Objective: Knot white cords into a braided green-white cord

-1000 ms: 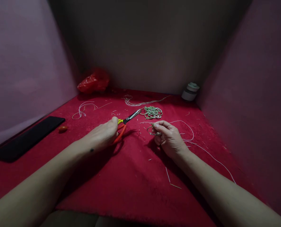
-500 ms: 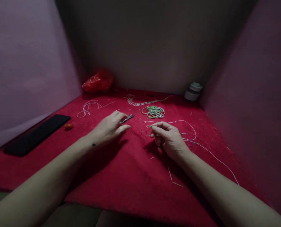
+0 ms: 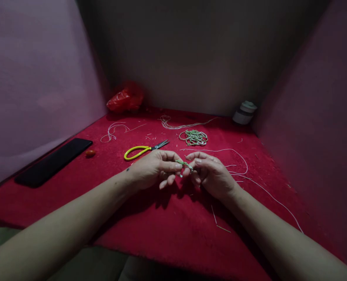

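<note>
A small green-and-white braided cord loop (image 3: 185,164) is stretched between my two hands above the red cloth. My left hand (image 3: 158,166) pinches its left end between thumb and forefinger, the other fingers curled loosely below. At the right end, my right hand (image 3: 213,171) grips it with thumb and fingers; part of the cord is hidden by the fingertips. Just behind my left hand lie yellow-handled scissors (image 3: 138,152), blades pointing right. Farther back rests a pile of green-and-white braided cords (image 3: 193,137).
On the red cloth (image 3: 161,226) are a black phone (image 3: 55,162), a small orange-red object (image 3: 90,153), loose white thread (image 3: 274,199) and several clippings. A red plastic bag (image 3: 126,99) and a lidded white jar (image 3: 245,113) stand at the back, with a thread bundle (image 3: 176,126) between them.
My left hand has left the scissors, which now lie on the cloth, and has moved right to take the other end of the braided cord. My right hand still holds it.
</note>
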`<action>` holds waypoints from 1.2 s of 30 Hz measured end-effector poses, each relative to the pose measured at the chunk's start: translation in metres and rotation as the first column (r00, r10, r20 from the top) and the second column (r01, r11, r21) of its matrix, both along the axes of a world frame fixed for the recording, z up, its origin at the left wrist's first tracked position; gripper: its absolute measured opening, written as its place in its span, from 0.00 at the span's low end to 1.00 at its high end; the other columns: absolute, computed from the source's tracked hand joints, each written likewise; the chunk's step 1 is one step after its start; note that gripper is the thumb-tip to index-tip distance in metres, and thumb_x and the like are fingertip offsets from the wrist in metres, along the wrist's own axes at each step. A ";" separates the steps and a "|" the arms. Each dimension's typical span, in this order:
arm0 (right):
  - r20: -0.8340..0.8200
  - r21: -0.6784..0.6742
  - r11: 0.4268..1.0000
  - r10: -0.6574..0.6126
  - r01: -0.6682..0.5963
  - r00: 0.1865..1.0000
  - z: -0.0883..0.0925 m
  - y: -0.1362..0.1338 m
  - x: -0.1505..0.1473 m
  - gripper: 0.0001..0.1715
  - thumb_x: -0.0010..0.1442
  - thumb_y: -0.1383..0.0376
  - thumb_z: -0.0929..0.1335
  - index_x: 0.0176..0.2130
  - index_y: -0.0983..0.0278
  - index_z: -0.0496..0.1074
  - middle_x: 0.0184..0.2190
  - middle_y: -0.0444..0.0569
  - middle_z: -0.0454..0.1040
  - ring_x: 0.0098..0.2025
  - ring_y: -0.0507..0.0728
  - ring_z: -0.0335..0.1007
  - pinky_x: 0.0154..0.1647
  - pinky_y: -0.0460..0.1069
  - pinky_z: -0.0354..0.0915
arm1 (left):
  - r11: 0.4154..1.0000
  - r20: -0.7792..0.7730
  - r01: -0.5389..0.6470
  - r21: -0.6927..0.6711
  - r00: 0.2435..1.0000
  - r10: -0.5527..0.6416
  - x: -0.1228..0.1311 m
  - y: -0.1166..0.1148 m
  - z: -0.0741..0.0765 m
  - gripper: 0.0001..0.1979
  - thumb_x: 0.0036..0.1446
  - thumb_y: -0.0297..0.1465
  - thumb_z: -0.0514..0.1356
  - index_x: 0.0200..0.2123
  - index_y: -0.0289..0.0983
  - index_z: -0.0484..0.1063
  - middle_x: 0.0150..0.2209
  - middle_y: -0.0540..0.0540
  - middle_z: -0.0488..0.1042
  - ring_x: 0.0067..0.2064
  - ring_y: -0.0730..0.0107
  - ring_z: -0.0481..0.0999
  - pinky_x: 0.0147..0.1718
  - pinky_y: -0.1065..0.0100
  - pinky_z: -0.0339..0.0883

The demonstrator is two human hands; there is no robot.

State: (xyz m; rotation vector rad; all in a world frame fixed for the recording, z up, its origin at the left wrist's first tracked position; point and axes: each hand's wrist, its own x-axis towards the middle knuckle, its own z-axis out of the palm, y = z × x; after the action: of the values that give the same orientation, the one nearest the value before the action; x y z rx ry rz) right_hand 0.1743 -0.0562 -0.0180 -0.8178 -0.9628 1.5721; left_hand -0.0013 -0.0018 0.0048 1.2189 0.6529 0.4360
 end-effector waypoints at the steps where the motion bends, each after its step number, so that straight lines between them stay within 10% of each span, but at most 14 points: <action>1: -0.006 0.000 1.000 0.007 -0.007 1.000 0.000 0.000 0.000 0.13 0.49 0.65 0.67 0.37 0.66 0.66 0.25 0.49 0.76 0.14 0.46 0.58 0.15 0.42 0.54 | 1.000 -0.001 -0.010 0.000 1.000 0.010 -0.001 0.001 0.000 0.04 0.49 0.26 0.60 0.30 0.32 0.68 0.29 0.46 0.74 0.17 0.82 0.67 0.11 0.79 0.59; 36: -0.117 -0.160 0.982 0.082 -0.101 0.990 -0.003 0.003 0.005 0.14 0.45 0.70 0.68 0.36 0.66 0.67 0.21 0.45 0.73 0.13 0.45 0.55 0.14 0.41 0.54 | 0.991 0.064 -0.041 -0.126 0.997 0.049 0.004 0.002 -0.012 0.09 0.53 0.32 0.57 0.27 0.31 0.66 0.23 0.49 0.68 0.14 0.84 0.59 0.08 0.79 0.51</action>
State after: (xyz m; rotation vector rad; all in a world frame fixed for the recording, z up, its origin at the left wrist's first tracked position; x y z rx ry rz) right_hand 0.1792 -0.0532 -0.0207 -0.8013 -0.8076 1.7766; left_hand 0.0029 -0.0002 -0.0069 1.0686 0.6416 0.4653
